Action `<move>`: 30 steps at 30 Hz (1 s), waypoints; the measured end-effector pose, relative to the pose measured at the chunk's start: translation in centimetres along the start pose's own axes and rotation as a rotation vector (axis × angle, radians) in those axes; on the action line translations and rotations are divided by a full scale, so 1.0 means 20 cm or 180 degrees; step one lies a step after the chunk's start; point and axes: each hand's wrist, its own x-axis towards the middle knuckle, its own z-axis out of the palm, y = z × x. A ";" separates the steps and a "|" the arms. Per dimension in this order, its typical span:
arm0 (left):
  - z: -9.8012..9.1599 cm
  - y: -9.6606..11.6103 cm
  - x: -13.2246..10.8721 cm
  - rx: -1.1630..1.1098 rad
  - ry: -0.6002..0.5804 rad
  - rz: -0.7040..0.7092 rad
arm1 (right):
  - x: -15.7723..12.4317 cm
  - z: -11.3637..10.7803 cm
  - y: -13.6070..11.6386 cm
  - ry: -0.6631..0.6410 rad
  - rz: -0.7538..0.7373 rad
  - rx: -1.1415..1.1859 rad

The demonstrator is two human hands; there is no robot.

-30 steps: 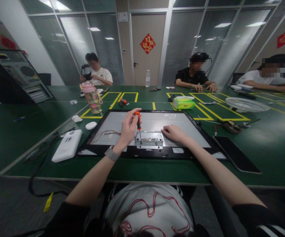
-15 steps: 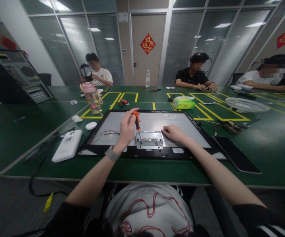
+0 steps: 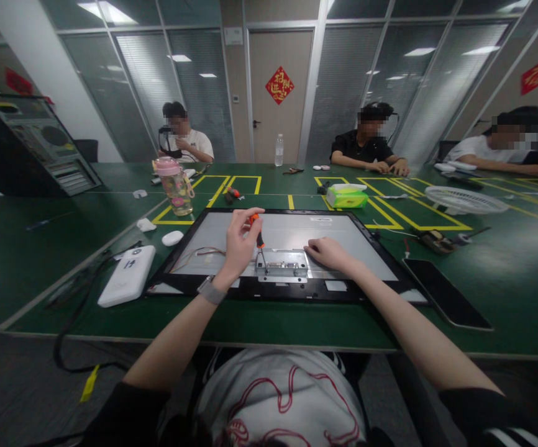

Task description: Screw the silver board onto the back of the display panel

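Observation:
A flat display panel (image 3: 287, 233) with a black frame lies face down on the green table, its grey back up. My left hand (image 3: 241, 241) is closed round the handle of an orange-and-black screwdriver (image 3: 259, 240), which stands nearly upright. The screwdriver's tip comes down at the left part of a metal bracket (image 3: 282, 279) near the panel's close edge. My right hand (image 3: 328, 253) rests on the panel just right of the bracket, fingers curled, at the bracket's upper right corner; whether they grip it I cannot tell. Thin wires (image 3: 199, 251) run left from the bracket.
A white power bank (image 3: 127, 276) and a pink-lidded bottle (image 3: 174, 192) stand left. On the right lie a phone (image 3: 446, 292), a fan grille (image 3: 465, 200) and a green tissue pack (image 3: 347, 196). A computer case (image 3: 27, 146) is far left. Several people sit across the table.
The fingers of my left hand have shifted round the screwdriver's handle, covering more of its top. My right hand stays in place. The person at the far left has lowered the device slightly.

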 end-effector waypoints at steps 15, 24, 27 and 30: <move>0.00 0.01 0.00 -0.0479 -0.0050 -0.0249 | 0.00 0.00 0.00 0.0076 -0.0056 0.0025; 0.00 -0.01 0.00 -0.0026 0.0082 0.0022 | 0.00 0.01 0.01 0.0089 -0.0060 -0.0012; 0.00 0.00 0.01 -0.0026 0.0118 -0.0024 | 0.00 0.00 0.00 0.0030 -0.0041 -0.0024; 0.00 0.01 0.01 -0.0175 0.0046 -0.0127 | 0.00 0.00 0.00 0.0023 -0.0040 -0.0024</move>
